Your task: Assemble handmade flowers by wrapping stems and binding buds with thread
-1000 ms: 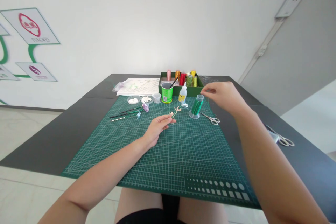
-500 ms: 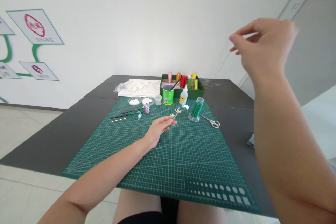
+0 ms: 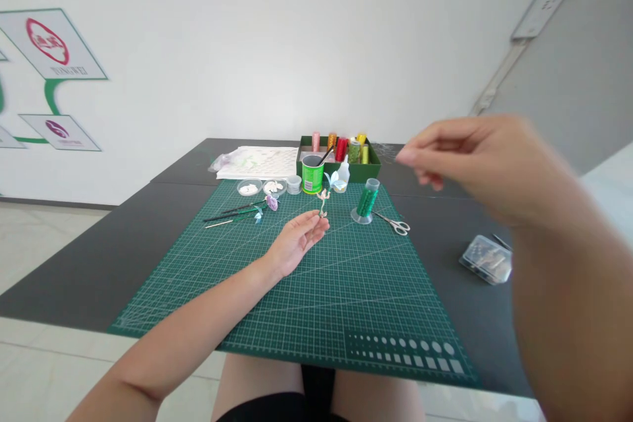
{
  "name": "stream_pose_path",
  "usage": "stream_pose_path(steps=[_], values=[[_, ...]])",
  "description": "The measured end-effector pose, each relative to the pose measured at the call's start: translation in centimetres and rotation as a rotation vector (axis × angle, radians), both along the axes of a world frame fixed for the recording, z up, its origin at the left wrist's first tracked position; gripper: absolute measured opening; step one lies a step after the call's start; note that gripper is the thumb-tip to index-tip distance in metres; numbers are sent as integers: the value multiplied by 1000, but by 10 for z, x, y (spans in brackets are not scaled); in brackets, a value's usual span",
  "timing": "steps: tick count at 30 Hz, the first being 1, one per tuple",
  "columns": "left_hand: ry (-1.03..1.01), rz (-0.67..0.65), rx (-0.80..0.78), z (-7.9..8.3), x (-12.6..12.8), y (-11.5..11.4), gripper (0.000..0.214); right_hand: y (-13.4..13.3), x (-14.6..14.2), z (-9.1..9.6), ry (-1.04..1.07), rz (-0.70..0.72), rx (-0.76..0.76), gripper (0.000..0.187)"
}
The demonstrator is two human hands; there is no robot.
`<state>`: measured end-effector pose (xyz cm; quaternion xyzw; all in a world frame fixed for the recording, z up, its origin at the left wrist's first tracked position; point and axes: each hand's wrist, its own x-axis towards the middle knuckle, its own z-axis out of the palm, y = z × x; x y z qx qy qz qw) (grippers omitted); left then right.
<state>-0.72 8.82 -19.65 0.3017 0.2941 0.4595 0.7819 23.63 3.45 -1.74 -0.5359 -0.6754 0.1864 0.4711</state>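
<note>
A white wall (image 3: 247, 46) stands behind the green can (image 3: 312, 178), and far left of the can it carries framed signs (image 3: 44, 45) linked by green bands. Below the signs, pale floor tiles (image 3: 30, 362) show past the dark table (image 3: 74, 260), which spreads to both sides of the can. In front of the can lies a green gridded cutting mat (image 3: 277, 316). Left of the can, from the outside in, are black rods (image 3: 222, 216), a purple flower (image 3: 271, 202), two shallow dishes (image 3: 250, 188) of white pieces and a small tub (image 3: 293, 184); white sheets (image 3: 277, 163) lie behind these.

The flower sprig (image 3: 323, 202) is upright in front of the can, slightly to its right: a thin stem with small, pale pinkish, curled tips. Pale blue petals (image 3: 335, 180) show just above it; whether they join it, I cannot tell. The left hand (image 3: 299, 237) holds the sprig low, between thumb and fingers.

Right of the can come a white-nozzled bottle (image 3: 343, 176), a box (image 3: 363, 172) of coloured spools, a green thread spool (image 3: 367, 200), scissors (image 3: 397, 225) and a clear case (image 3: 487, 258). The right hand (image 3: 459, 148), raised well right of the can, is pinched narrow; blur hides whether it grips any thread.
</note>
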Motion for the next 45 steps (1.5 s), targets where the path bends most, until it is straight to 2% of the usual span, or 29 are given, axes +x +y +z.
stream_pose_path(steps=[2,5,11,16,19,22,25,32,35,39,41,45], values=[[-19,-10,4,0,-1,-1,20,3,-15,-29,59,105,-230,28],[-30,-26,12,1,-2,-2,22,15,-27,-68,241,159,-400,33],[-6,-47,57,4,1,-4,25,27,-40,-124,658,259,-562,34],[34,-66,118,3,5,-6,29,24,-53,-155,946,324,-622,32],[79,-98,125,1,7,-8,31,23,-58,-163,951,279,-528,34],[120,-134,120,-2,8,-10,33,22,-61,-166,931,146,-379,36],[150,-159,125,-4,10,-13,33,24,-61,-169,965,78,-317,33],[166,-193,124,-6,14,-16,32,32,-53,-177,1100,121,-325,31],[227,-113,153,-7,13,-13,27,31,-53,-175,1100,145,-351,33],[245,-9,265,-6,11,-9,25,27,-56,-170,1111,171,-380,33],[235,-20,282,-4,10,-9,25,26,-59,-169,1131,179,-392,33],[225,-131,251,-3,11,-12,28,27,-61,-172,1137,194,-380,30]])
